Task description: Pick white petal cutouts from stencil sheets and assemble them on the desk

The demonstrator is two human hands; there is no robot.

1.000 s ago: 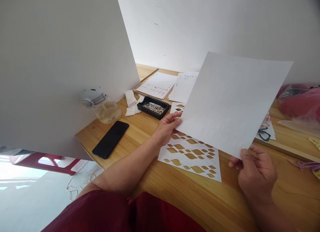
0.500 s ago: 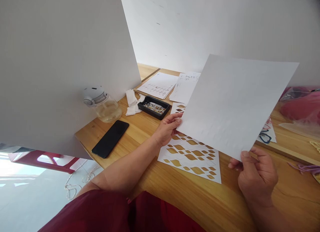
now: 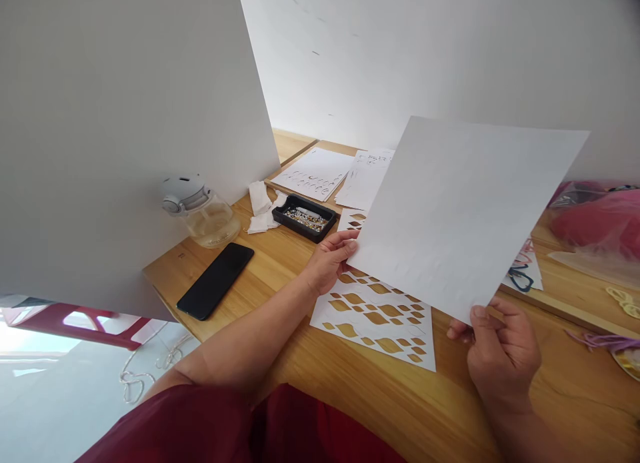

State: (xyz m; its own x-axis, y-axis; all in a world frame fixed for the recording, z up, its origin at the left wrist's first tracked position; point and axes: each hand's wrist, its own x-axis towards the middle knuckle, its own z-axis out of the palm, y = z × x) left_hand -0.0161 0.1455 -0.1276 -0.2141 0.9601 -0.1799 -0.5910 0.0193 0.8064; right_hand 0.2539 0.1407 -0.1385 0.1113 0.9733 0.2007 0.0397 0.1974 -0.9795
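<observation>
Your L hand (image 3: 327, 263) pinches the blank sheet (image 3: 465, 216) at its lower L corner, thumb on the near face; your R hand (image 3: 505, 350) grips the lower R corner, thumb in front, fingers behind. You've got it raised & tilted, ctr-right of frame, partly hiding the cut-out sheet (image 3: 367, 331) flat on the table (image 3: 450, 410), approx. lower ctr. Just beyond your L hand: black tray (image 3: 320, 235) w/ small beads etc. Phone (image 3: 216, 281) lies L of ctr, near the clear jug (image 3: 213, 223). Marked papers (image 3: 315, 173) sit upper ctr; pink bag (image 3: 600, 216) far R.
</observation>
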